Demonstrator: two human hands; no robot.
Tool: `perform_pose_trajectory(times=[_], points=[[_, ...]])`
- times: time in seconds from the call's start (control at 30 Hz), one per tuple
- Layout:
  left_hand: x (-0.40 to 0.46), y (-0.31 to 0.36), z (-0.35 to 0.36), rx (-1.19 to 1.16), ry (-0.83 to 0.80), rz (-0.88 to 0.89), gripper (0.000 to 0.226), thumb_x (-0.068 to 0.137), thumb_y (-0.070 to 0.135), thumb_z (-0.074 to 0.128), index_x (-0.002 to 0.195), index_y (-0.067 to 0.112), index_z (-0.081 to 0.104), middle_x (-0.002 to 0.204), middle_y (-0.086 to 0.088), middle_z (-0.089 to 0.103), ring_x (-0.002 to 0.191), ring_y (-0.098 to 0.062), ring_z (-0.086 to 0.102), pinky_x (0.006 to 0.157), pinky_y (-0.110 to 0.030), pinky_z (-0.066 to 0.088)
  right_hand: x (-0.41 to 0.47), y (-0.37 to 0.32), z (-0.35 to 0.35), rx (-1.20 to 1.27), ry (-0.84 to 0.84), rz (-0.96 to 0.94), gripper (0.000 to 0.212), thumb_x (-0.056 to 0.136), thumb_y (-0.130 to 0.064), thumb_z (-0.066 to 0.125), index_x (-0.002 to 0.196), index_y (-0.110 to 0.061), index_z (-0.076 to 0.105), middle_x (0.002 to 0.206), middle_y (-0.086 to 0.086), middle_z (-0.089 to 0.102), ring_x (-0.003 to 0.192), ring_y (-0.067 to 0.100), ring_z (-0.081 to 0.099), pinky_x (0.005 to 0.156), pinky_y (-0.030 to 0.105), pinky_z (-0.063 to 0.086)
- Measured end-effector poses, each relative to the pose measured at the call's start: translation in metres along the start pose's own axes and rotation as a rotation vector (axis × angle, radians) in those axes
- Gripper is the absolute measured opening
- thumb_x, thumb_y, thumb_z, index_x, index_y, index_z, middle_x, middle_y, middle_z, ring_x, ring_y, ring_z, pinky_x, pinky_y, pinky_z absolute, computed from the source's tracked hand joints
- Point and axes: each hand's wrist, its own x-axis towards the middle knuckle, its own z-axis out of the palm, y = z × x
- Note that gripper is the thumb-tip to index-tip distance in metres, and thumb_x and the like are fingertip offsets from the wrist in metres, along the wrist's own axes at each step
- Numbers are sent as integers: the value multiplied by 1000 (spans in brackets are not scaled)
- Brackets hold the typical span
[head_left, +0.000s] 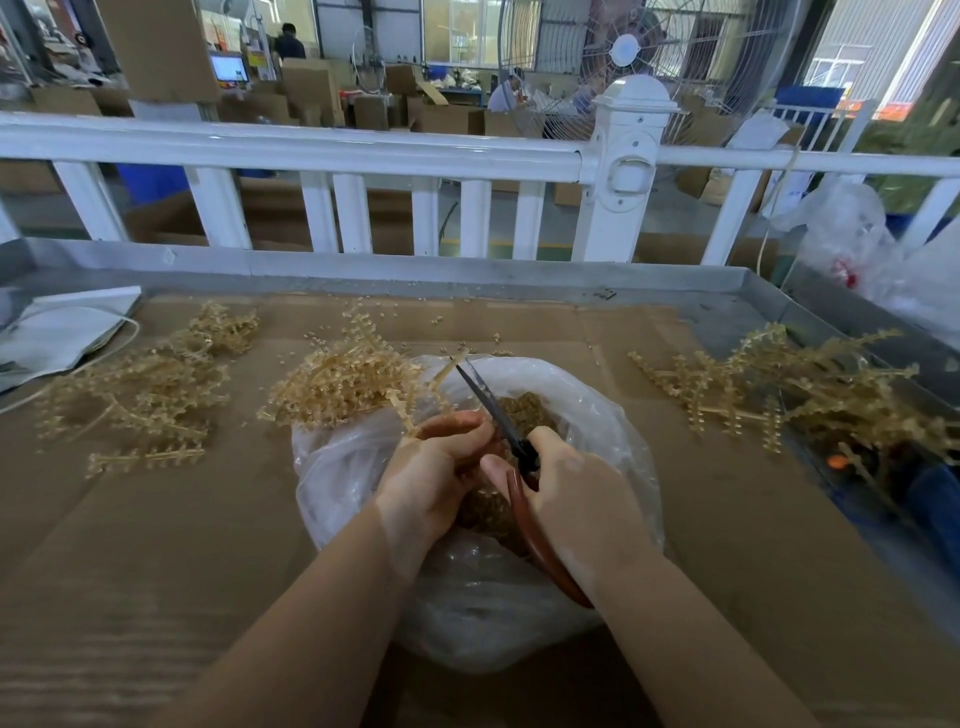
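Over the bag, your left hand pinches the sprig; your right hand grips the scissors. It looks light and springy, so hold its stem.

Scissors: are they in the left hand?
No, the right hand grips the scissors, while the left hand holds a sprig over the bag.

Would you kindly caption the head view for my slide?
Left hand holds a tan plastic sprue; right hand grips red-handled scissors over a clear plastic bag.
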Motion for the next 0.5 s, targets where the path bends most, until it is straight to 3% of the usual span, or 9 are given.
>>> perform_pose_trajectory(times=[0.17,0.5], points=[[-1,0,-1,7,11,-4,15,74,-9,64,83,2,60,67,-9,69,57,-18,69,48,-23,53,4,-2,1,4,-20,25,35,92,-62,38,77,-30,34,62,-10,45,55,-1,41,52,18,29],[-3,1,0,-7,3,-20,12,78,-9,62,82,3,62,63,-9,69,55,-17,68,47,-22,52,9,-1,-1,18,-31,39,37,91,-62,42,83,-26,45,69,-12,49,62,4,48,54,12,32]])
